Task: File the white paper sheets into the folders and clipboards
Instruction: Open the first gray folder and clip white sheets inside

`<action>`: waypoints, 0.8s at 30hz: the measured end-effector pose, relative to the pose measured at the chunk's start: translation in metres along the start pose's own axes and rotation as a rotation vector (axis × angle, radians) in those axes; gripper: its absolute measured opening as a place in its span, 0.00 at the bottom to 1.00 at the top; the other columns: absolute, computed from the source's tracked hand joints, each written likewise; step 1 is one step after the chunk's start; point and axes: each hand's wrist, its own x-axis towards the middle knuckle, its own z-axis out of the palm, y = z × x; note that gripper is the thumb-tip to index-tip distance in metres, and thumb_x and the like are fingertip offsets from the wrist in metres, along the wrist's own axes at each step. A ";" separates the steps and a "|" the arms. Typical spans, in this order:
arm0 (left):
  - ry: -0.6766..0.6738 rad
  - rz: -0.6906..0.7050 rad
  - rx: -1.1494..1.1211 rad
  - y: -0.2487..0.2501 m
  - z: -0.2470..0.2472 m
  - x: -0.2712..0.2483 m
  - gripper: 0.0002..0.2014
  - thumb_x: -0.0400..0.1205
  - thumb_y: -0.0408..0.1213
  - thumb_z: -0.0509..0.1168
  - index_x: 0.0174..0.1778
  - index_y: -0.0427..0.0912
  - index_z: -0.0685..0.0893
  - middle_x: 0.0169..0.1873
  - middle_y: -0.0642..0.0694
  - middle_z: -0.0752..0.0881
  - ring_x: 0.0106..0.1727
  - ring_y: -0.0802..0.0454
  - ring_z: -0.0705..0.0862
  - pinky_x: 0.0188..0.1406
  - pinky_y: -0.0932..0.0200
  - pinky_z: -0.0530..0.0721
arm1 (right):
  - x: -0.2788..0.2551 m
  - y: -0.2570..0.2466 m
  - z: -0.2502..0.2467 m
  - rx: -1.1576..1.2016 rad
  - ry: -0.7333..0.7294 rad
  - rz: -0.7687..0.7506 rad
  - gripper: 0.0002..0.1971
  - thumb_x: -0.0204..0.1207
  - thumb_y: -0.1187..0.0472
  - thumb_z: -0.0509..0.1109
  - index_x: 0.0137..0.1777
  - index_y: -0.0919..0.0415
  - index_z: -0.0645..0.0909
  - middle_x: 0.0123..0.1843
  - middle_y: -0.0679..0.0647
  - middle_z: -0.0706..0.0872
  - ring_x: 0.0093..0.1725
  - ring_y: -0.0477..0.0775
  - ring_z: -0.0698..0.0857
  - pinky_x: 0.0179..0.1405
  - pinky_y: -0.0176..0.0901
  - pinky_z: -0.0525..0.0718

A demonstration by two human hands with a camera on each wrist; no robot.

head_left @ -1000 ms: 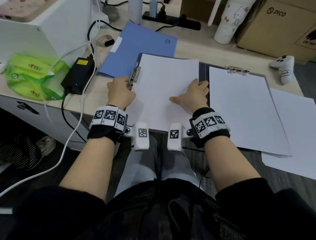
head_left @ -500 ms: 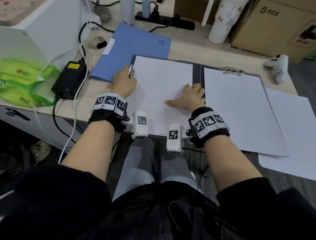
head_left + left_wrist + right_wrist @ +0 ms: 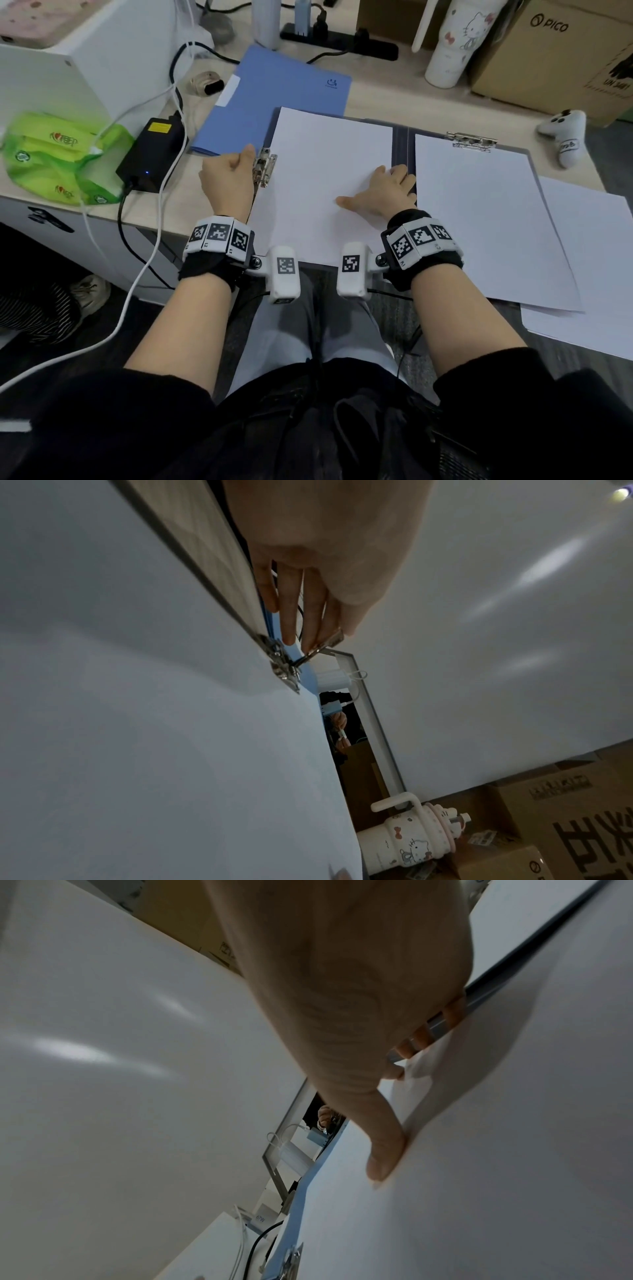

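Note:
An open grey folder (image 3: 400,144) lies on the desk edge in front of me. A white sheet (image 3: 325,178) covers its left half. My left hand (image 3: 227,176) pinches the lever of the metal side clip (image 3: 265,168), and the left wrist view shows my fingertips (image 3: 310,642) on the raised lever above the clip (image 3: 284,666). My right hand (image 3: 382,192) lies on the sheet's right part. Its thumb (image 3: 383,1150) presses flat, and its fingers (image 3: 421,1037) curl over the sheet's edge at the spine. The right half holds a clipped sheet (image 3: 479,219) under a top clip (image 3: 472,140).
A closed blue folder (image 3: 284,92) lies behind the grey one. Loose white sheets (image 3: 589,274) overhang the desk edge at the right. A black power brick (image 3: 150,150), cables and a green packet (image 3: 58,157) sit to the left. A mug (image 3: 455,41) and cardboard boxes (image 3: 555,51) stand at the back.
My left hand has shifted along the side clip and now holds its lever raised. My right hand's fingers have slid to the sheet's right edge and bent over it.

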 end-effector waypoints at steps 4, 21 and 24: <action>-0.038 -0.096 -0.029 0.002 -0.009 0.004 0.17 0.73 0.37 0.69 0.19 0.44 0.73 0.23 0.43 0.70 0.33 0.49 0.65 0.32 0.61 0.69 | -0.001 -0.001 -0.001 -0.017 0.001 0.006 0.52 0.67 0.35 0.72 0.80 0.67 0.53 0.79 0.63 0.55 0.80 0.66 0.54 0.78 0.60 0.60; -0.228 -0.233 0.379 -0.005 -0.022 0.018 0.14 0.57 0.54 0.80 0.24 0.55 0.82 0.49 0.48 0.87 0.65 0.41 0.78 0.62 0.44 0.79 | -0.001 0.000 -0.004 -0.012 -0.043 0.005 0.54 0.68 0.36 0.72 0.82 0.66 0.49 0.81 0.63 0.51 0.81 0.67 0.50 0.78 0.61 0.57; -0.196 -0.221 0.449 -0.004 -0.022 0.013 0.13 0.60 0.56 0.79 0.29 0.55 0.85 0.55 0.46 0.85 0.67 0.42 0.72 0.62 0.45 0.75 | -0.001 0.000 -0.003 -0.009 -0.036 0.004 0.54 0.68 0.35 0.72 0.82 0.66 0.49 0.80 0.63 0.52 0.81 0.67 0.52 0.78 0.61 0.58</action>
